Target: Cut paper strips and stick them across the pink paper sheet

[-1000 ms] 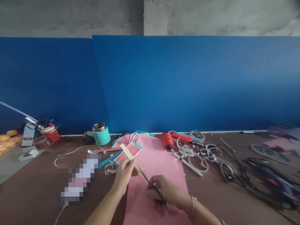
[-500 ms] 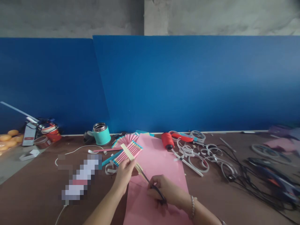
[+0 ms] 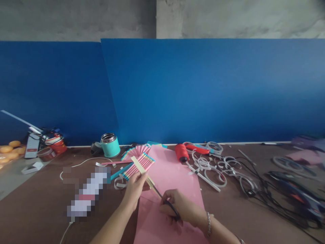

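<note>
A pale yellow, flat, straight strip, perhaps of card point(image 3: 137, 163), is pinched in the nearly closed left hand point(image 3: 136, 186), slanted above a long, smooth pink paper sheet point(image 3: 177, 173). It is gripped along its length, presumably so that its near end is left free for the dark-handled metal scissors point(image 3: 173, 211). These are held in the right hand point(image 3: 177, 205), whose fingers are curled around the handles; the blades are lined up with the strip, probably for control, though how far they are parted cannot be told. A pleated pink paper piece with blue edges point(image 3: 149, 162) is crossed by the strip; whether it is also gripped cannot be told. The red thread spool point(image 3: 181, 152) is set beside the sheet on the brown table point(image 3: 228, 220), likely for easy reach.
</note>
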Demonstrator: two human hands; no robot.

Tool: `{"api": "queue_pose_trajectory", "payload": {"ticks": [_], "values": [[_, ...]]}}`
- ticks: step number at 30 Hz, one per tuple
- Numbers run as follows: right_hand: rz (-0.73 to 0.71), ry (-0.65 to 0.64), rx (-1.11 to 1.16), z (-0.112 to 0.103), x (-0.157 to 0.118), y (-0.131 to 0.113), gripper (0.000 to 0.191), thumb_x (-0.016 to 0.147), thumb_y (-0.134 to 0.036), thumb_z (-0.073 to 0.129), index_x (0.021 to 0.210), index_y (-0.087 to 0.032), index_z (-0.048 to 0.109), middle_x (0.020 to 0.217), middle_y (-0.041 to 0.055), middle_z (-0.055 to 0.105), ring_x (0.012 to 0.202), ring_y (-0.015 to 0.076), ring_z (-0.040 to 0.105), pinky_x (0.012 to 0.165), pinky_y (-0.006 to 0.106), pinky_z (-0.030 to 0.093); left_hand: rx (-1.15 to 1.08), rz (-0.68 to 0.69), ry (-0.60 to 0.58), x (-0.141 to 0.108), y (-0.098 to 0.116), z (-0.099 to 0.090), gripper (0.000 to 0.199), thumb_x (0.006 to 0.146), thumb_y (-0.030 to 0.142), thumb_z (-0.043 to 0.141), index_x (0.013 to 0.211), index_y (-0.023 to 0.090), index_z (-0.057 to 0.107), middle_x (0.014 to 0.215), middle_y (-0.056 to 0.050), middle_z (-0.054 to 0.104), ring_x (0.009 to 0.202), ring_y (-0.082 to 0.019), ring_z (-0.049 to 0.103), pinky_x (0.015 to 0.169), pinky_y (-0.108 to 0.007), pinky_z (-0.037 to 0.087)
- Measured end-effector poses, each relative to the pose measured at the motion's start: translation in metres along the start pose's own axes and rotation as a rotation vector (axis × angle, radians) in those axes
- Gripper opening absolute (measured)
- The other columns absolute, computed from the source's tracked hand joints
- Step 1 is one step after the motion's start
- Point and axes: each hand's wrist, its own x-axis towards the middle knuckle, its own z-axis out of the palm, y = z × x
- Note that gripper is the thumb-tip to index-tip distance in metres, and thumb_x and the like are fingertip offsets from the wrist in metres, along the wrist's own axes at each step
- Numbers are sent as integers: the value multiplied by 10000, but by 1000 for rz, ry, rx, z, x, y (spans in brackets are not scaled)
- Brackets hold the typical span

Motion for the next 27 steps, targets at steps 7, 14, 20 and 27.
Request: {"api": "queue_pose_trajectory", "payload": {"ticks": [7, 14, 20, 27], "values": [[-26, 11, -12, -1, 1, 2, 80, 686, -198, 534, 752, -157, 553, 447, -41, 573, 303, 79, 474, 272, 144, 319, -33, -23, -3, 0, 0, 0, 314, 680, 458, 642, 730, 150, 604, 623, 2, 629, 619, -173, 615, 569, -262, 502], [-11, 10, -30, -2, 1, 1, 91, 672, -209, 555, 747, -158, 559, 447, -46, 573, 308, 74, 469, 268, 137, 306, -51, -30, 0, 1, -1, 1, 317, 668, 459, 663, 694, 152, 590, 604, 6, 615, 590, -153, 595, 549, -240, 494], [-23, 29, -29, -1, 3, 2, 85, 677, -202, 564, 748, -157, 553, 441, -49, 568, 296, 66, 445, 259, 134, 287, -90, -58, 10, -4, 6, 2, 310, 650, 450, 678, 673, 161, 569, 577, 16, 601, 551, -146, 598, 531, -237, 492], [-26, 49, -30, -3, 3, 3, 65, 690, -187, 561, 749, -159, 565, 443, -49, 570, 308, 74, 470, 260, 134, 289, -143, -61, 80, -1, 6, 3, 254, 623, 384, 687, 675, 165, 569, 540, 28, 588, 528, -162, 625, 515, -251, 508]]}}
